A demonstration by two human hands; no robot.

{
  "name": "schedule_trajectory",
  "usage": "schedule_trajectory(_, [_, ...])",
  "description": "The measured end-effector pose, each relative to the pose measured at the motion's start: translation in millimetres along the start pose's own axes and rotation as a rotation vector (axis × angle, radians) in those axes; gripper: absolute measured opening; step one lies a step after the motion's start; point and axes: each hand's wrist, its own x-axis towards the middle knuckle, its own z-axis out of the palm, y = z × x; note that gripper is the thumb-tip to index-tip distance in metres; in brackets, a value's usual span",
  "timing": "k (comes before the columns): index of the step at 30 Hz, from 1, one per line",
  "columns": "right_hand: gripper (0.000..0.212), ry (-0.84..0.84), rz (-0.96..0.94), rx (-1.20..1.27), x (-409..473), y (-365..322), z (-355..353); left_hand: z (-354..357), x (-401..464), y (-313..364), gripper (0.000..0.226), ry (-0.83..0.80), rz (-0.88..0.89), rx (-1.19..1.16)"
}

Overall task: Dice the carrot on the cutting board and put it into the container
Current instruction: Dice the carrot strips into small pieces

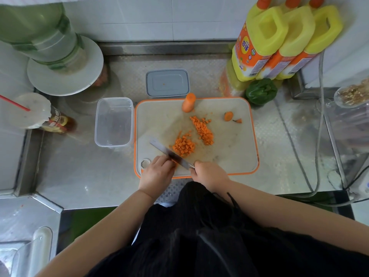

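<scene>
Right hand (209,173): grips knife (171,153) handle.
Left hand (157,172): curled, pinching carrot (174,161) strip.
Advice: tuck fingertips; cut evenly.

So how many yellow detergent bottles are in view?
3, in a row at the counter's back right corner: left yellow detergent bottle, middle, right. More may be hidden behind.
</scene>
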Motion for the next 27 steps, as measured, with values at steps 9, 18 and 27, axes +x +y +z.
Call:
schedule_trajectory(9, [0.01, -0.014, 0.009, -0.087, 8.8, -14.7, 7.0, 4.5, -3.0, -7.5, 0.028, -0.105, -0.028, -0.059])
schedule_trajectory(18, [0.03, 0.035, 0.09, 0.181, 15.8, -4.6, -1.8, 2.3, -2.6, -7.2, 0.025, -0.062, 0.009, -0.03])
schedule_trajectory(27, [0.022, -0.009, -0.052, -0.043, 1.4, -5.8, 1.9, -1.8, -15.8, -10.0, 0.021, -0.082, -0.031, -0.024])
